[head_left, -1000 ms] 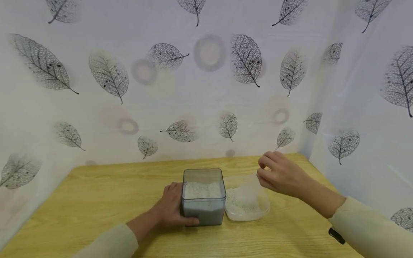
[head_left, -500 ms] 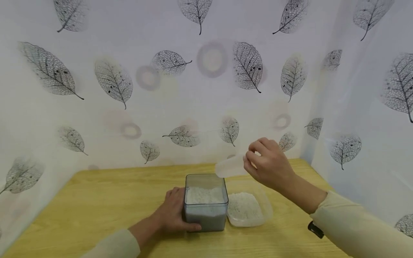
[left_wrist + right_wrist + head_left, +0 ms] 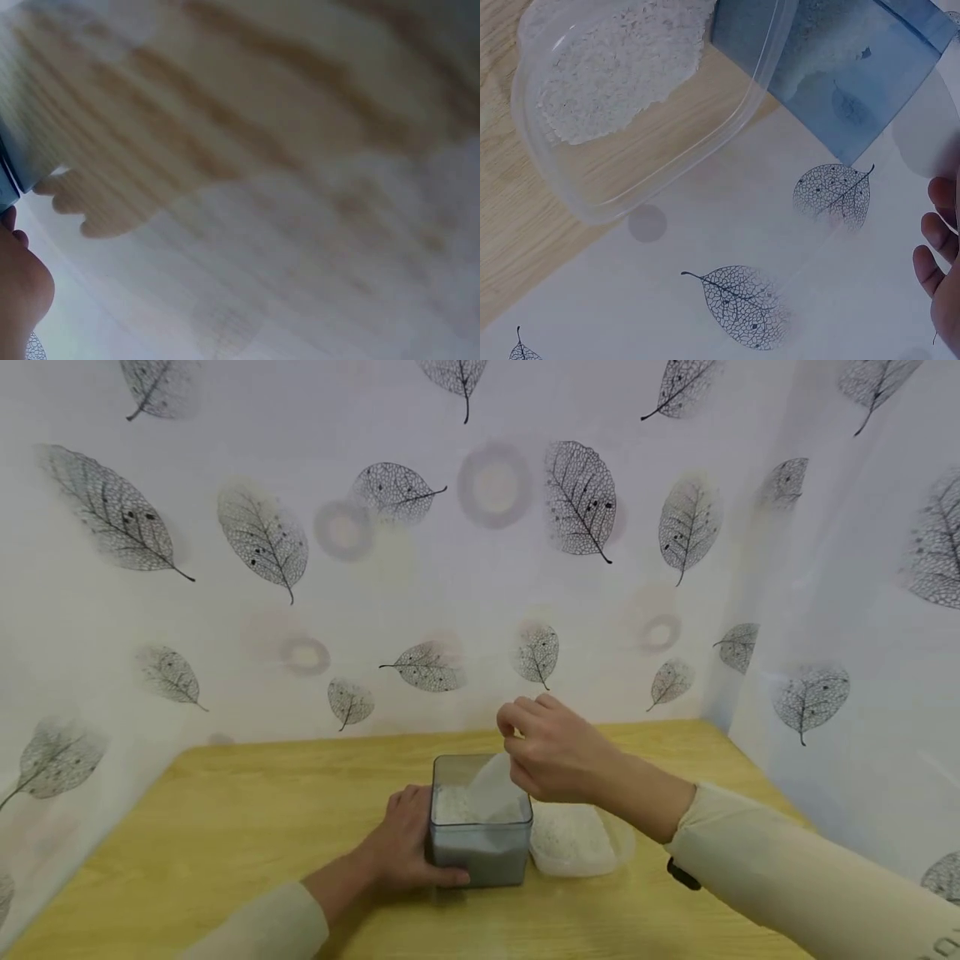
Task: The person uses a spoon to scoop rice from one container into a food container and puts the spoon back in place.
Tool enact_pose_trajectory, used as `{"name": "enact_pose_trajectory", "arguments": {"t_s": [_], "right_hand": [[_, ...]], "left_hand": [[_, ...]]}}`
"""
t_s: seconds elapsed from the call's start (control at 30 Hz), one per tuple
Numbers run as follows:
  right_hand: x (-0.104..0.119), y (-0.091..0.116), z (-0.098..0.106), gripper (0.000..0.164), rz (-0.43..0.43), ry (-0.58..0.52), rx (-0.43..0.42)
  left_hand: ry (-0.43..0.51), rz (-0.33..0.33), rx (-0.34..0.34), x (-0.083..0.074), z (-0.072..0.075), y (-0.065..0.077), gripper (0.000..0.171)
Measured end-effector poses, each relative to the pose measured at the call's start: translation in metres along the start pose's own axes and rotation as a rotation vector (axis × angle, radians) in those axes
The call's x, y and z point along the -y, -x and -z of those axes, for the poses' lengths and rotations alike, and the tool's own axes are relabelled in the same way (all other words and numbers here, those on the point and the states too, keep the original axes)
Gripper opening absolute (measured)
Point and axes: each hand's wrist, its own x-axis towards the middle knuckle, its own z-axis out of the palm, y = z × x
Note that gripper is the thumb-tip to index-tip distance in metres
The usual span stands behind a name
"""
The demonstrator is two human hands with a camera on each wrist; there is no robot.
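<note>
A translucent blue-grey square box [image 3: 482,858] stands upright on the table, with white rice [image 3: 452,806] inside. My left hand [image 3: 403,839] grips its left side, thumb across the front and fingers toward the back. Over the box, my right hand [image 3: 561,752] pinches a translucent white scoop [image 3: 495,791], which tilts down into the opening at the rice. Right beside the box sits a shallow clear plastic container [image 3: 576,867] with more rice [image 3: 630,71] heaped toward one side. The left wrist view catches only part of the left hand [image 3: 24,289] at its edge.
The wood-grain table [image 3: 247,810] ends at a pale curtain [image 3: 480,577] printed with leaves, which also closes in the sides. A small black object [image 3: 683,872] shows under the right sleeve.
My right hand has brought the scoop from the clear container up and leftward, then lowered it into the box. The left hand keeps its grip on the box.
</note>
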Motion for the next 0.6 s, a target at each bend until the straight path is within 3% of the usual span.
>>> {"name": "enact_pose_trajectory", "arguments": {"t_s": [0.17, 0.27, 0.6], "right_hand": [[0.006, -0.007, -0.010, 0.029, 0.032, -0.086, 0.047], [0.012, -0.008, -0.018, 0.030, -0.002, -0.138, 0.060], [0.034, 0.006, -0.032, 0.023, -0.349, -0.326, 0.252]], "left_hand": [[0.011, 0.005, 0.013, 0.000, 0.003, -0.001, 0.112], [0.012, 0.010, 0.016, 0.000, 0.004, -0.001, 0.113], [0.027, 0.009, 0.022, -0.002, 0.004, 0.000, 0.114]]}}
